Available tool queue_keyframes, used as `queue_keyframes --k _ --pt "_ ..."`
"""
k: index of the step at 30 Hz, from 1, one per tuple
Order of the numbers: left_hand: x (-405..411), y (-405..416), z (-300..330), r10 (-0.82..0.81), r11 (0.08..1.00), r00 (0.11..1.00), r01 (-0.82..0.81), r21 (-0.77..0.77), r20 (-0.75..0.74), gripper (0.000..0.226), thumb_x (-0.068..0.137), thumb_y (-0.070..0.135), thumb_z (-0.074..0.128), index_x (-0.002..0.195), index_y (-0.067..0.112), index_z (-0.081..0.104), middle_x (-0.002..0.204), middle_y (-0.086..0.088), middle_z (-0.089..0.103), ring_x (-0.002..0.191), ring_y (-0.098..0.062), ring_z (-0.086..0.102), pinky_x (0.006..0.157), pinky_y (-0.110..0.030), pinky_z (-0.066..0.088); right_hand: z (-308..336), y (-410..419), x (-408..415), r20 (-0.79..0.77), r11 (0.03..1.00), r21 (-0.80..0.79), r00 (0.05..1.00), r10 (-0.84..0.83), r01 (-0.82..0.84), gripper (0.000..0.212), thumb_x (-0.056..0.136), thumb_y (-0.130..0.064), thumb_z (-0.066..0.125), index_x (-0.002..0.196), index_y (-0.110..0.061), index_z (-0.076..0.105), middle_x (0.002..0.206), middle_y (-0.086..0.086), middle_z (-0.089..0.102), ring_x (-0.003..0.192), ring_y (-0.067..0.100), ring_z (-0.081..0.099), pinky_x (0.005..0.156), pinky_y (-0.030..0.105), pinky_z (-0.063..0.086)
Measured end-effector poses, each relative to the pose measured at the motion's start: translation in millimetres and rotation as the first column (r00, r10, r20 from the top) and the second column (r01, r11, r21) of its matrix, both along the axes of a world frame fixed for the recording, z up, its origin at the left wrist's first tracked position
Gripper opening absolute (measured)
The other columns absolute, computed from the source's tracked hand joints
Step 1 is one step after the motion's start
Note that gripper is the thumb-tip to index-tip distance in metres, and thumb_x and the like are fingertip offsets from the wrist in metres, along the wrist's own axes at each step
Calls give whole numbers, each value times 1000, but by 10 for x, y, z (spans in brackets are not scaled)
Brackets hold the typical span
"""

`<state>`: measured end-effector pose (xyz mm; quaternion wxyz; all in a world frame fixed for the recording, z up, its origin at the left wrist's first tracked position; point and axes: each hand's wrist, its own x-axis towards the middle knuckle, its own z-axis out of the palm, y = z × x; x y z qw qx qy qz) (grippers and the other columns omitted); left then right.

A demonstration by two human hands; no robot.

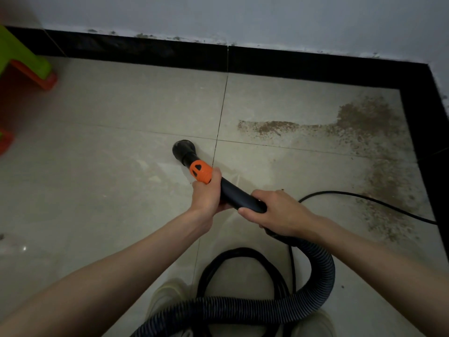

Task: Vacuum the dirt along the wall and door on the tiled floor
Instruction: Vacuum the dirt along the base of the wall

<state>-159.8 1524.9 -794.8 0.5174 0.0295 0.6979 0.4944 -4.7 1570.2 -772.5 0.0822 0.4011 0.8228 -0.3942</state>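
Both hands on the vacuum wand (239, 197), near frame centre. Left hand (206, 194) wrapped round the wand just behind the orange collar (200, 171), fingers curled tight on it. Right hand (279, 211) gripping the wand farther back, at about 4 o'clock from the left, fingers closed over the top where the ribbed hose (318, 283) begins. Round black nozzle (182, 149) down against the tiled floor (97, 166), at 11 o'clock from the left hand, just beside a grout line. Brown dirt (364, 117) spread at 2 o'clock from the nozzle, well apart from it, trailing along the black skirting (315, 66) into the corner and down the right edge. Thin black cable (364, 198) lying across the dirt at 3 o'clock. Hose looping at 6 o'clock over pale shoes (165, 297). Green-and-orange plastic stool (21, 59) at 10 o'clock by the wall (243, 18).
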Motion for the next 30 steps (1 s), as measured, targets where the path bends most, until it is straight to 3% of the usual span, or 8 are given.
queue_keyframes --k 5,10,14,21,26,30 --pt "214 55 14 -67 997 996 64 44 53 38 93 37 52 109 3 49 89 -11 59 77 -21 65 49 -27 54 53 -76 283 -1 994 18 995 -105 105 36 87 -59 55 83 -23 55 71 2 67 62 19 64 64 39 54" --pt "445 59 112 -124 992 983 120 36 136 30 93 38 53 100 9 48 85 -9 61 71 -19 67 52 -29 55 31 -72 567 -92 976 -116 977 -194 183 30 87 -50 63 74 -24 55 55 -8 63 49 10 61 46 18 43" --pt "608 -148 131 -127 992 972 125 23 197 22 92 33 55 88 12 49 76 -8 60 63 -20 67 52 -30 55 -48 -196 825 -106 962 -223 977 -187 160 29 85 -55 62 77 -27 57 61 -6 65 54 14 64 49 21 46" --pt "638 -323 96 120 992 985 -124 21 120 11 91 24 55 87 15 51 83 -8 56 79 -24 62 47 -27 53 -82 -162 684 -116 957 -291 992 -57 21 26 88 -51 62 80 -27 55 64 -4 62 63 22 66 58 36 52" --pt "696 -350 91 67 997 993 -71 41 93 13 93 26 53 90 14 50 84 -9 56 82 -24 63 50 -29 54 -42 -198 724 -84 956 -288 993 -88 60 32 88 -49 63 85 -17 59 65 -4 62 61 17 63 60 35 51" --pt "875 -287 128 -22 998 996 16 68 82 20 94 29 52 92 10 48 82 -9 55 81 -23 62 52 -28 55 21 -279 917 -74 931 -310 971 -226 193 32 81 -57 62 78 -25 58 61 -4 63 56 14 63 54 30 49"
